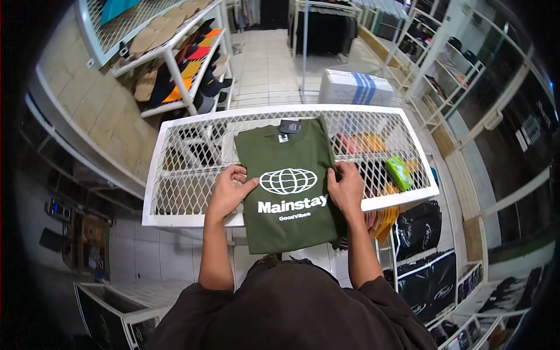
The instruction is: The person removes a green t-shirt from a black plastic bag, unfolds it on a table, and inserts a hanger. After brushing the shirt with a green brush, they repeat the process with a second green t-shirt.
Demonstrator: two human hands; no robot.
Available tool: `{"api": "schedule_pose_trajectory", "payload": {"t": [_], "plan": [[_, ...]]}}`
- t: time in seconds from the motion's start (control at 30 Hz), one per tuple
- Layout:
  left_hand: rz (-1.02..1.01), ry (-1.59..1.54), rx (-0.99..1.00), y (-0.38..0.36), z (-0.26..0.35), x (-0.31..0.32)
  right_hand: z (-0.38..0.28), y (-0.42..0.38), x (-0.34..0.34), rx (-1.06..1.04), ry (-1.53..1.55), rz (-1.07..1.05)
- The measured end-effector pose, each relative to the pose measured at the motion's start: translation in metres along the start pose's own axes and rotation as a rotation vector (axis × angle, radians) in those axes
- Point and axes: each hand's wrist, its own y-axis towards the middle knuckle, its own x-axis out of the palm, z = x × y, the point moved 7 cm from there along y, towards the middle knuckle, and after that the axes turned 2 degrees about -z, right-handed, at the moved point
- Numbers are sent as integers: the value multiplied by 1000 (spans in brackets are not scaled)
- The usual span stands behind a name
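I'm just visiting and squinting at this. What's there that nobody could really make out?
In the head view, the only one:
- Back of the green T-shirt: hidden beneath its own printed front.
- Wording on the black tag: too small to read.
- Lettering on the green packet: too small and blurred.
- Goods beneath the mesh table: partly covered by mesh and T-shirt.
- Inside of the white box: hidden by its sides.

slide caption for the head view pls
Left hand and right hand at opposite edges of a folded green "Mainstay" shirt over a white mesh table.
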Motion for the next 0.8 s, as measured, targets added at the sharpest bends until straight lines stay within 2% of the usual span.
{"api": "schedule_pose_trajectory", "payload": {"t": [0.17,0.27,0.33,0.43,0.5,0.53,0.57,0.6,0.63,0.73,0.8], "plan": [[187,-42,-48,13,-27,-11,-7,17,10,-37,-120,-60],[297,127,7,16,-18,-15,-9,23,5,-28,3,2],[327,62,48,21,-17,-14,-12,26,4,-37,17,18],[259,10,50,37,-20,-6,-1,30,18,187,159,-157],[115,23,153,47,-9,10,11,43,37,162,253,-219],[116,21,149,51,-4,11,10,48,46,141,349,-279],[-22,-185,28,55,-6,19,23,45,56,325,535,-420],[-159,-388,-88,54,-1,26,15,43,48,325,535,-420],[-205,-429,-58,51,16,21,7,45,43,320,686,-423],[-228,-571,86,35,81,-1,-31,55,8,289,961,-384],[-220,-551,24,39,112,-17,-65,70,-23,305,975,-343]]}}
